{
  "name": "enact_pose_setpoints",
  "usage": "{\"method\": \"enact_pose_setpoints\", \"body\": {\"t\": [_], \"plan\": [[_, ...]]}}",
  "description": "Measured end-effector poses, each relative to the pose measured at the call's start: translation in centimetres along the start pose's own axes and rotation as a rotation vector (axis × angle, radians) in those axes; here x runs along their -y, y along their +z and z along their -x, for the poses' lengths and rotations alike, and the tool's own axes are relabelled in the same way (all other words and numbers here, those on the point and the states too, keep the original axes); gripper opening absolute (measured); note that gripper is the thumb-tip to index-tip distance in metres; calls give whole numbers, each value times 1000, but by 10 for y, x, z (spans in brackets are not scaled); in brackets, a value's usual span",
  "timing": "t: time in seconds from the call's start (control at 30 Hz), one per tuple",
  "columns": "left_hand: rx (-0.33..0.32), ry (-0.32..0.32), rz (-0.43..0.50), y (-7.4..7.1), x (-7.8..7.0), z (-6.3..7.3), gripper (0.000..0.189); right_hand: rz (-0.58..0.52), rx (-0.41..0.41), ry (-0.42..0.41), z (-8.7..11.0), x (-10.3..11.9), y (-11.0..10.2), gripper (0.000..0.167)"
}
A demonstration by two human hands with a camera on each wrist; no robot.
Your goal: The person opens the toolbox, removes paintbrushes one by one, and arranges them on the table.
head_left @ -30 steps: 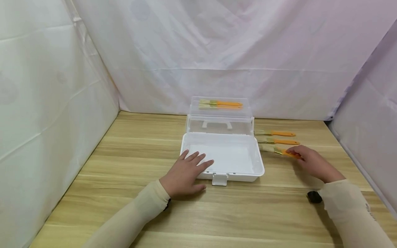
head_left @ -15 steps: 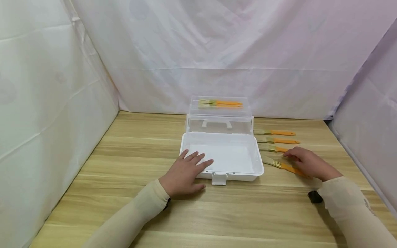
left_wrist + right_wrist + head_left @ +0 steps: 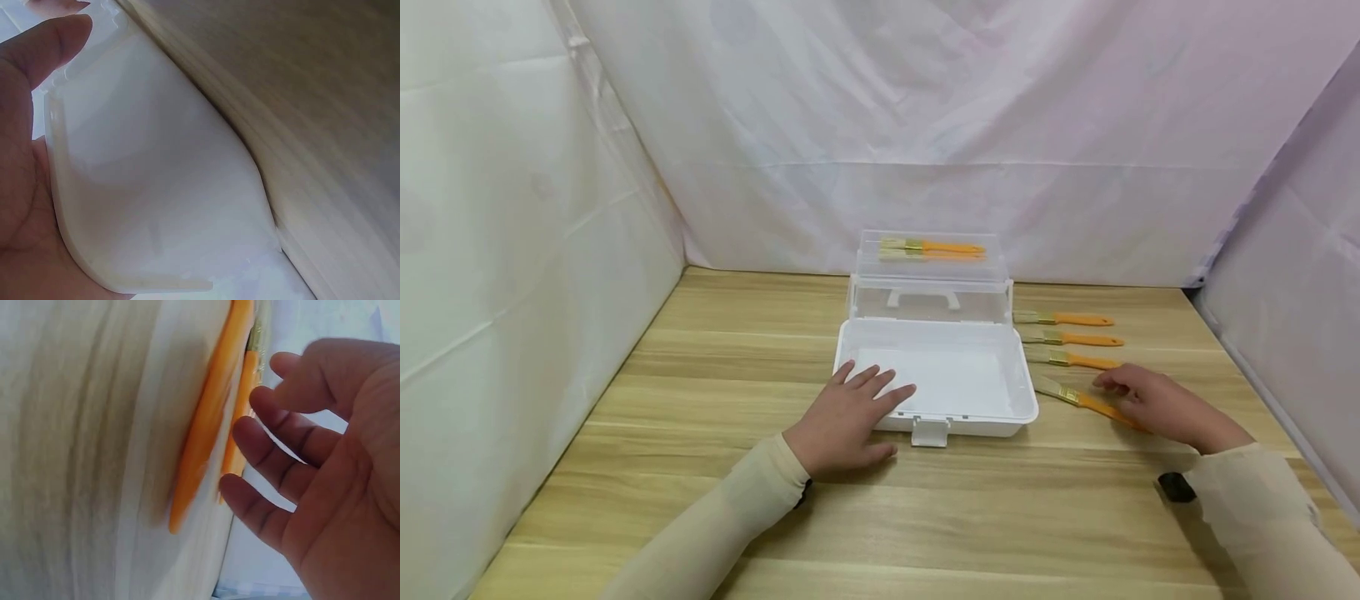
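Observation:
My left hand (image 3: 842,421) rests spread over the front-left corner of an open white plastic box (image 3: 955,425); in the left wrist view its palm and thumb lie along the box rim (image 3: 62,187). My right hand (image 3: 1157,407) hovers over the handle of the nearest paintbrush (image 3: 1090,402), which lies aslant with bristles toward the box. In the right wrist view that brush's orange handle (image 3: 203,444) lies apart from the loosely bent fingers, with nothing between them. Behind it, a third paintbrush (image 3: 1078,361), a second paintbrush (image 3: 1086,340) and a far paintbrush (image 3: 1078,319) lie in a row.
The box's clear lid (image 3: 872,308) stands raised at the back, with a white handle (image 3: 955,301). Orange-handled brushes (image 3: 951,247) show at the lid's top. Pale cloth (image 3: 925,100) hangs behind and at both sides of the wooden table (image 3: 985,517).
My right hand drew the nearest paintbrush toward the front, uncovering another behind it, and let it go. Since then the hand has shifted slightly right and nearer. My left hand stayed in place.

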State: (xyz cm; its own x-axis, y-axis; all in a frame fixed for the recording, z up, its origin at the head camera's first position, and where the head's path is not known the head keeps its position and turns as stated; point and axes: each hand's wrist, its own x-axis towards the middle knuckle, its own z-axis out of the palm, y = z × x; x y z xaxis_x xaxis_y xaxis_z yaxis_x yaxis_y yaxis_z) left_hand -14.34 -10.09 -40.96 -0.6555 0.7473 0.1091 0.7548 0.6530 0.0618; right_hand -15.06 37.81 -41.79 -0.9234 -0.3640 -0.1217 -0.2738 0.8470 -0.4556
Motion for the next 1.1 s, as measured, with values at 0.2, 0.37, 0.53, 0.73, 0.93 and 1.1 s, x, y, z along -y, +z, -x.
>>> {"method": "enact_pose_setpoints", "body": {"t": [0.2,0.37,0.53,0.73,0.93,1.1], "plan": [[3,-4,8,-1,0,0,77,13,40,-72,2,4,4,34],[14,-10,7,0,1,0,77,97,28,-107,-1,2,11,34],[21,-11,8,-1,1,0,77,95,9,-104,-4,3,12,34],[11,-2,14,-3,0,0,76,85,4,-65,-9,3,11,33],[19,-15,1,0,1,0,77,114,-17,-108,-17,-4,10,30],[21,-9,0,2,1,-1,77,125,-26,-130,-22,-8,7,28]]}}
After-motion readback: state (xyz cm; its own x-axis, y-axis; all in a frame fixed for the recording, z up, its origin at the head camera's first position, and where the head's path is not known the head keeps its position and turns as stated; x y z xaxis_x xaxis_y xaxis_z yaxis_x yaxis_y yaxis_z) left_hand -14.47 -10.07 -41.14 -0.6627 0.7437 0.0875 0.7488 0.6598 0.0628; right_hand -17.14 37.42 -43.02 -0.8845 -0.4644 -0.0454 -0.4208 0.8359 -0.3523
